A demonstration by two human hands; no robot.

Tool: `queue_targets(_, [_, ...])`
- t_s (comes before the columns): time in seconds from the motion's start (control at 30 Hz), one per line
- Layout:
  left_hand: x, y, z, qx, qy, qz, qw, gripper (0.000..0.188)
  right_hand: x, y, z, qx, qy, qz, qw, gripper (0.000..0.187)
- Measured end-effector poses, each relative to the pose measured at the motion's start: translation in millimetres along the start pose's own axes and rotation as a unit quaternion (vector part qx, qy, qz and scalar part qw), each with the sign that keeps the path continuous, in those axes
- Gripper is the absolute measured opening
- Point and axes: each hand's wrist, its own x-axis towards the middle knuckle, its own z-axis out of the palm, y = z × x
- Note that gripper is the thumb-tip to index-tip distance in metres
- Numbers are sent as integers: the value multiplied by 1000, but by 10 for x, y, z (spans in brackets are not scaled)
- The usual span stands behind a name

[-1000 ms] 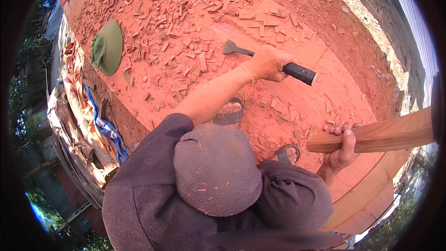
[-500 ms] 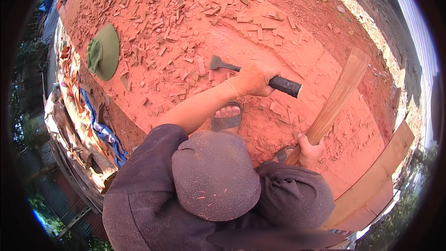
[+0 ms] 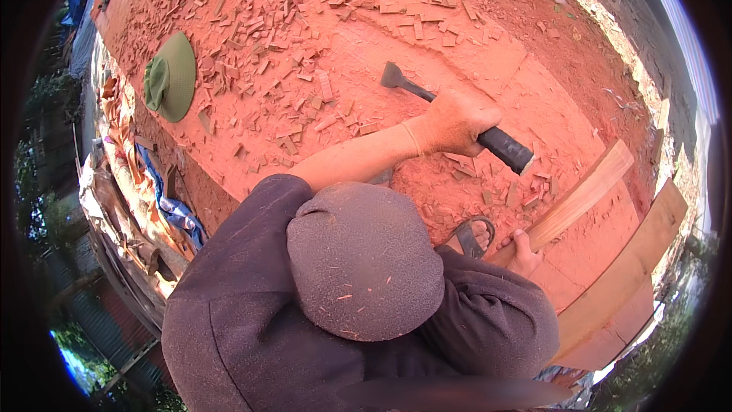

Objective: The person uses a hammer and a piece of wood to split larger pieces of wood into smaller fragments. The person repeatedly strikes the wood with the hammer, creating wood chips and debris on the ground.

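Observation:
My left hand point(image 3: 457, 120) is closed round a chisel point(image 3: 506, 151) with a dark flared blade and a black-wrapped handle. Its blade end points up and left, above the reddish ground, and the handle sticks out to the right of my fist. At lower right, my right hand point(image 3: 524, 255) grips the near end of a curved brown wooden piece point(image 3: 583, 194), thumb on top. The wood slants away to the upper right, and the chisel is apart from it. A sandalled foot point(image 3: 471, 236) shows just left of my right hand.
Wood chips point(image 3: 286, 69) litter the red-dusted surface. A green brimmed hat point(image 3: 171, 76) lies at left, near crumpled cloth and sheeting point(image 3: 126, 214). A broad wooden board point(image 3: 633, 267) curves along the right. A rounded dark cloth shape point(image 3: 366, 259) fills the lower middle.
My left hand has moved right with the chisel. The wooden piece has swung lower to the right in my right hand. One foot is now mostly hidden, while the other shows more.

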Motion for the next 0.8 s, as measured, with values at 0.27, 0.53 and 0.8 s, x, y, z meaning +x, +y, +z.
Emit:
queue_targets(0.27, [78, 408, 74, -228, -62, 83, 968, 24, 29, 12, 25, 8, -42, -9, 999, 23])
queue_targets(0.53, [-257, 187, -234, -28, -79, -28, 996, 25, 71, 89, 81, -8, -48, -4, 999, 31])
queue_targets(0.8, [-85, 349, -102, -194, -48, 14, 980, 23, 36, 79, 120, -13, -38, -22, 999, 26])
